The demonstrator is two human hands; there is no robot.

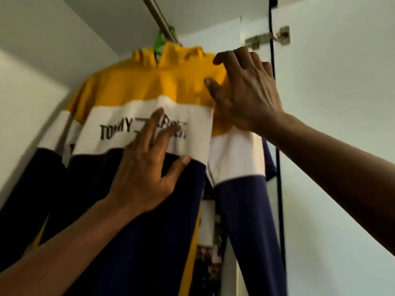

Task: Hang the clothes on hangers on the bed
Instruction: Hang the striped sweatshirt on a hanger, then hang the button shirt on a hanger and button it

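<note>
We had the striped shirt [149,86] up in the wardrobe, riding on the green hanger [162,42], which hooked over the rail [158,16] up and to the left of our right hand [245,88]. That hand lay on the yellow shoulder, fingers spread and straight, grasping nothing. We judged it a smoothing press to seat the cloth on the hanger arm. Lower down, our left hand [145,174] rested flat across the white band, fingers loose, steadying the front so it hung square. The sleeve [235,154] dropped beneath the right wrist.
</note>
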